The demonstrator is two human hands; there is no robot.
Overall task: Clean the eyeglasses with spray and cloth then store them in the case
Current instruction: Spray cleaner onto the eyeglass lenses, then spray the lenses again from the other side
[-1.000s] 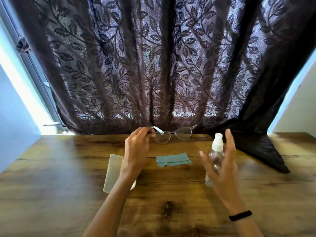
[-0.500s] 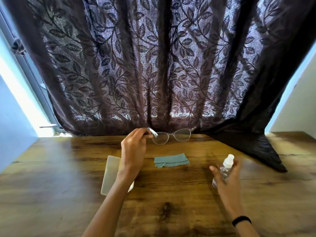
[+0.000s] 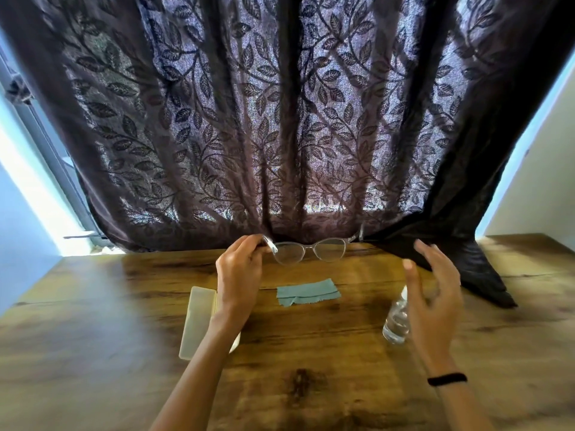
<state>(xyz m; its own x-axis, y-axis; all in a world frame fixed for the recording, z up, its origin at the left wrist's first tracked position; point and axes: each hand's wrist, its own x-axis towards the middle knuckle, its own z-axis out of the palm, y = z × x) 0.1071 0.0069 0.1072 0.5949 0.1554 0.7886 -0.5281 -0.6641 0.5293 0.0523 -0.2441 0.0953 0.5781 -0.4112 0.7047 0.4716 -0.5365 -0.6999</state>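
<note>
The glasses (image 3: 311, 251) are held above the far tabletop (image 3: 311, 353), pinched by one temple in the left grip (image 3: 239, 273). The right grip (image 3: 434, 295) is released, fingers spread, just beside the upright bottle (image 3: 395, 321). The cloth (image 3: 308, 292) and case (image 3: 196, 321) are laid nearer. Held by a single temple, the frame could be twisted or dropped; the bottle could be tipped if the right grip is swept carelessly toward the cloth.

A dark curtain (image 3: 280, 119) with a leaf pattern hangs behind a wooden table (image 3: 311, 384), and its right corner lies on the tabletop. Daylight glares past a window frame (image 3: 62, 169) at left, and a pale wall (image 3: 541, 169) stands at right.
</note>
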